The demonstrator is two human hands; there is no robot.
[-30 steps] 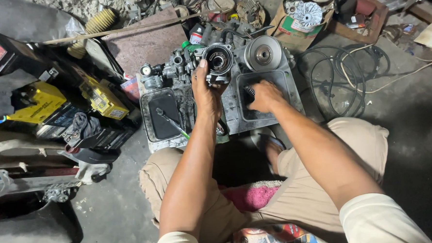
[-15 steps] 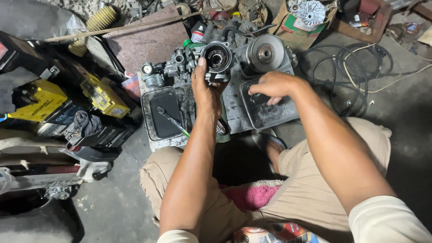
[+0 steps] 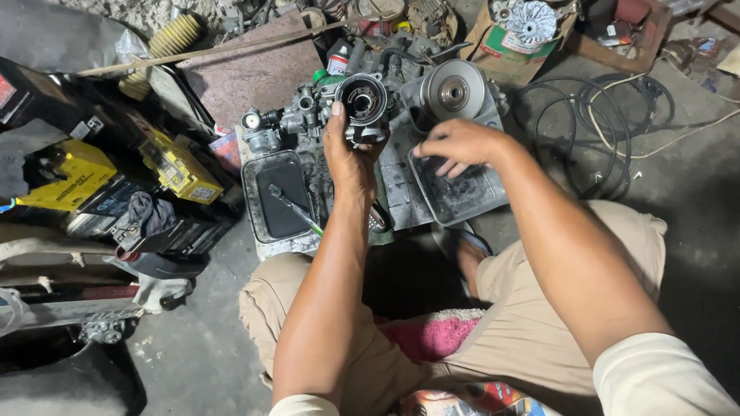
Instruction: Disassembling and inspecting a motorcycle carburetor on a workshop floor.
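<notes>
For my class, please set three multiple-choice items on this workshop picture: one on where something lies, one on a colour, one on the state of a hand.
1. Where does the round silver metal pulley disc sit?
A. above the right hand
B. on the person's lap
C. left of the yellow boxes

2. What colour is the fluffy cloth on the lap?
A. blue
B. pink
C. white

3. What is the left hand doing?
A. lying flat on the floor
B. hanging empty
C. holding the dark round metal housing in its grip

Answers: 1 A, the disc lies just beyond the right hand. 2 B, it shows pink between the khaki trouser legs. 3 C, its fingers wrap the housing.
</notes>
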